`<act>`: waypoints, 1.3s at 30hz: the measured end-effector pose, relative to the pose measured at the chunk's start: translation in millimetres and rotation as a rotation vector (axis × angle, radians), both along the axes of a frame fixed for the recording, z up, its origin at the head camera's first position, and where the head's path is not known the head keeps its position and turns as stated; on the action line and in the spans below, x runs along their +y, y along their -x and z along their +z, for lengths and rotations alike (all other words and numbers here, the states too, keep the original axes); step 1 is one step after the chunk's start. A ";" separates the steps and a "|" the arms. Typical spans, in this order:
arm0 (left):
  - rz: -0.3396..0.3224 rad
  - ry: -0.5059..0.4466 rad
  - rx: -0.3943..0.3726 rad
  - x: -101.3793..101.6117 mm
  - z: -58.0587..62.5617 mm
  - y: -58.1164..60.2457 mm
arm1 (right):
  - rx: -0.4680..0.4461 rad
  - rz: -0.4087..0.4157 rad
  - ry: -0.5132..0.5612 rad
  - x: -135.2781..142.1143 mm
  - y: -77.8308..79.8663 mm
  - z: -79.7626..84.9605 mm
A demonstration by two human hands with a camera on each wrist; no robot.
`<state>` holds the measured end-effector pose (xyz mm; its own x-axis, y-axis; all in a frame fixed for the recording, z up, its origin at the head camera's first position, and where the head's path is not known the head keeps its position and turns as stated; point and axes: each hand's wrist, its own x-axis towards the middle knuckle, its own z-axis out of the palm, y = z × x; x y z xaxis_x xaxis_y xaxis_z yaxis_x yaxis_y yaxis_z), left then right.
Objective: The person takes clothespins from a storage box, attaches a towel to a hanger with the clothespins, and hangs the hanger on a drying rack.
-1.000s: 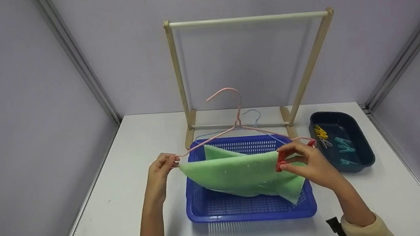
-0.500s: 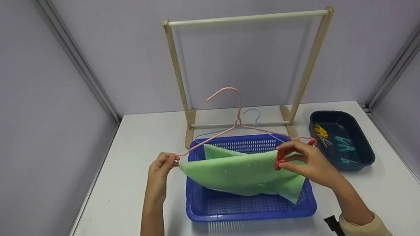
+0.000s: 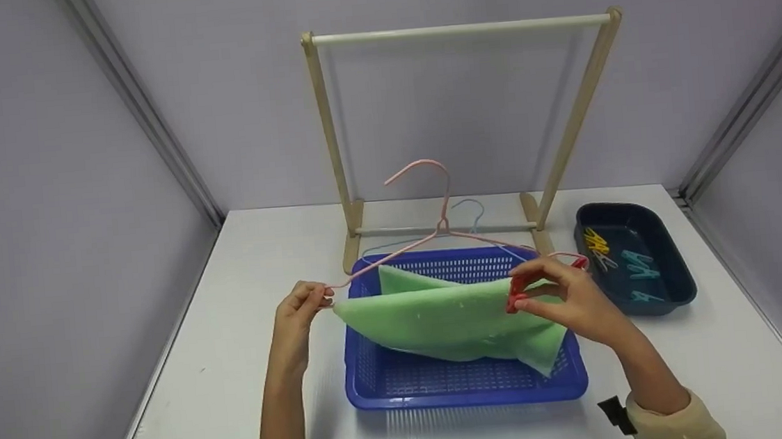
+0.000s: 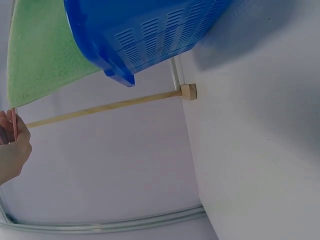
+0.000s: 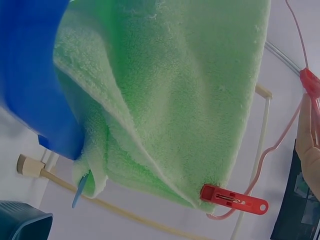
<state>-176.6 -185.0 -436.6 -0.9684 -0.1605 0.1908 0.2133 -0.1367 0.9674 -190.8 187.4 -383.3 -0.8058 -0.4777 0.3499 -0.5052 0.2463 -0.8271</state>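
A light green towel (image 3: 433, 314) is draped over the lower bar of a pink clothes hanger (image 3: 400, 251), hanging over the blue basket (image 3: 468, 400). My left hand (image 3: 297, 314) pinches the hanger's left end beside the towel's corner; fingers and pink wire also show in the left wrist view. My right hand (image 3: 575, 299) holds a red clothespin (image 3: 513, 293) between thumb and fingers at the towel's top edge. A second red clothespin (image 5: 234, 199) is clipped on the towel near the hanger's right end, its tail sticking out past the cloth.
Behind the basket stands a wooden rack with a white top rail (image 3: 460, 30). A light blue hanger (image 3: 473, 221) leans at the basket's back edge. To the right, a dark blue bin (image 3: 678, 274) holds yellow clothespins (image 3: 596, 239) and teal clothespins (image 3: 640, 265).
My right hand has shifted slightly left along the towel's top edge with the red clothespin. My left hand keeps its hold on the hanger's end. The whole head view has drifted up a little.
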 end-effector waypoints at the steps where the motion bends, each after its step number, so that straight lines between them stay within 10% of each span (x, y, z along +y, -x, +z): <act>1: 0.000 0.000 -0.001 -0.1 -0.2 -0.1 | 0.001 0.006 0.001 -1.8 -1.5 2.6; 39: 0.001 -0.017 -0.021 1.4 -0.3 0.2 | -0.029 0.094 0.043 -25.1 -2.3 10.3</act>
<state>-176.9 -183.6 -436.9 -0.9721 -0.1646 0.1674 0.1928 -0.1529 0.9693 -188.6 162.3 -373.0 -0.7682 -0.5368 0.3488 -0.5000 0.1629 -0.8506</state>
